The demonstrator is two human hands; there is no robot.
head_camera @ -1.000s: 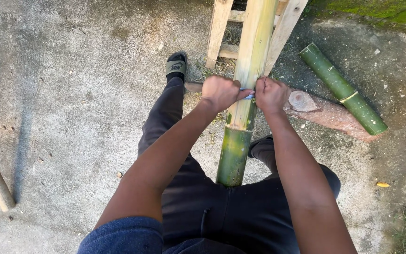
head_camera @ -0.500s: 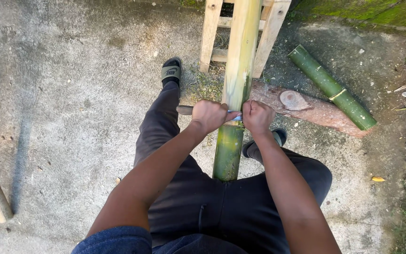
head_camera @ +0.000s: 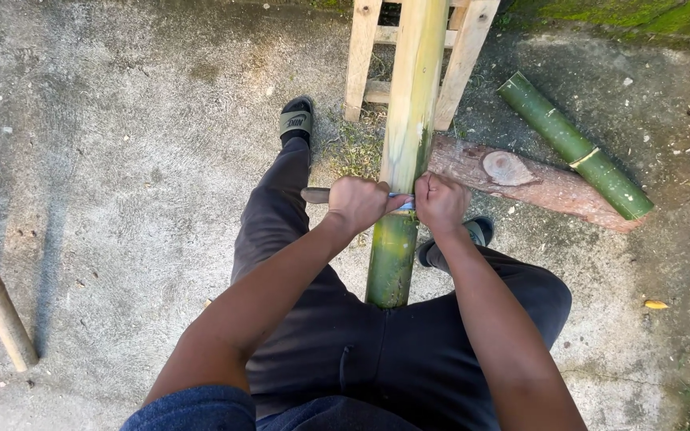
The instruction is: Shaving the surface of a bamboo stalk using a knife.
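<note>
Smooth, glossy green bamboo pole, rough-barked wooden log, matt gritty concrete floor.

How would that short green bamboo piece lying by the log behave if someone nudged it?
The short green bamboo piece is round and smooth, so it would probably roll on the concrete. It looks stiff, likely hollow and fairly light. The log beside it might stop it.

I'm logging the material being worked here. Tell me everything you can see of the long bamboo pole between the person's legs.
The bamboo pole is a thick round culm, pale yellow where its skin looks scraped off, green with yellow patches below the hands. It slants from the person's lap up against a wooden frame. The left hand and right hand flank it, holding a blade across it. Its lower end is hidden by the dark trousers.
</note>
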